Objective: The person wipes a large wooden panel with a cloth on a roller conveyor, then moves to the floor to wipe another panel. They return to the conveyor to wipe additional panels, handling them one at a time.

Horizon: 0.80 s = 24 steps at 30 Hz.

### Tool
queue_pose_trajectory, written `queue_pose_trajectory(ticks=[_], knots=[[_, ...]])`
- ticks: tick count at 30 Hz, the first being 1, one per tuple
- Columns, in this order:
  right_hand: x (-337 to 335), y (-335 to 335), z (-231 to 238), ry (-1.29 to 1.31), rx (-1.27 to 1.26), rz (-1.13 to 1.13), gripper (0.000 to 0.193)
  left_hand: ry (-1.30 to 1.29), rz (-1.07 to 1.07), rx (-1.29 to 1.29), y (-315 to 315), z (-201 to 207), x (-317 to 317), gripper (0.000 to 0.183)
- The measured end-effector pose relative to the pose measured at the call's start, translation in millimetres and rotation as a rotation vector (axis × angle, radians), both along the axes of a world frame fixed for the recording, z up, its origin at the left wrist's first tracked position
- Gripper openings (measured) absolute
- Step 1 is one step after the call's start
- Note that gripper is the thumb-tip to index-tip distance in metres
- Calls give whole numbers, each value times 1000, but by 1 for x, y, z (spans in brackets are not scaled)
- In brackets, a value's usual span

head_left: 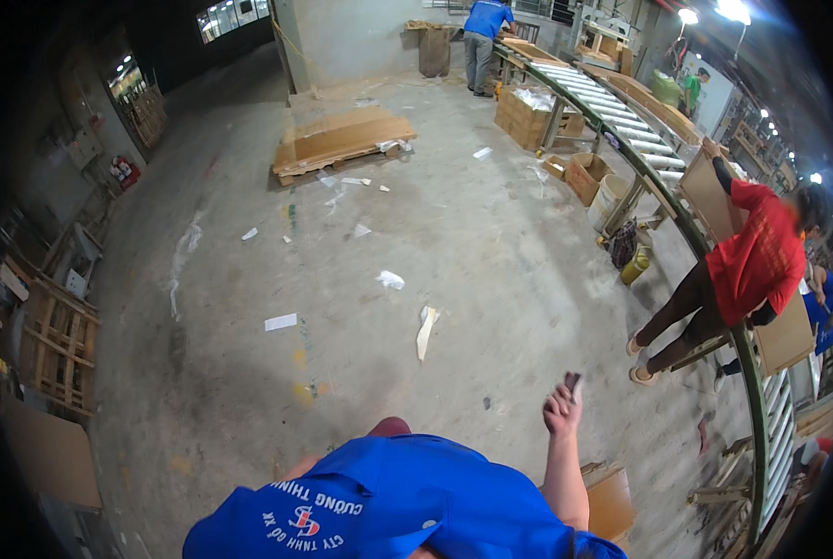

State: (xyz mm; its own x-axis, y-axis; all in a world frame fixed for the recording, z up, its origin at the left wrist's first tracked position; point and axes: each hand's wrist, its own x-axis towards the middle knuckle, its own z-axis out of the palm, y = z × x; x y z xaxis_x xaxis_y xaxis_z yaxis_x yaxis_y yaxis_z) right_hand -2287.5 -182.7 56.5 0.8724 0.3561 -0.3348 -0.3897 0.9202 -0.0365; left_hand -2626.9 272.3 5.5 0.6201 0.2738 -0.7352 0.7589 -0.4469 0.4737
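Observation:
My right hand (562,410) is raised out over the concrete floor, its fingers closed around a small dark object (574,382) with a pale side. What kind of thing it is I cannot make out. My left hand does not show; only a bit of skin is visible beside my blue shirt (389,494). Below my right forearm lies a piece of brown cardboard (610,498). A crumpled pale strip (426,334) is on the floor ahead of me.
A roller conveyor (621,116) curves along the right. A person in a red shirt (757,252) handles a brown panel there; another in blue (487,28) stands farther off. Flattened cardboard (342,140) lies ahead. Boxes (586,177) and a bucket (607,202) line the conveyor. Wooden pallets (60,345) stand left.

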Motion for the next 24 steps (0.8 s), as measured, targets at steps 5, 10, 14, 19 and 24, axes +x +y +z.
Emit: queue_pose_trajectory(ticks=[5, 10, 14, 19, 24], knots=[[146, 100, 6, -52, 76, 311, 28, 128, 48, -10, -1, -27, 74, 31], [263, 149, 13, -61, 177, 361, 33, 224, 78, 63, 53, -45, 207, 33], [334, 133, 21, -112, 158, 263, 40, 100, -46, 164, 100, -51, 385, 35], [393, 119, 13, -11, 67, -37, 36, -144, -213, 250, 121, -7, 684, 35], [467, 81, -36, 247, 102, -265, 32, -625, -351, 165, 84, 14, 910, 31]])
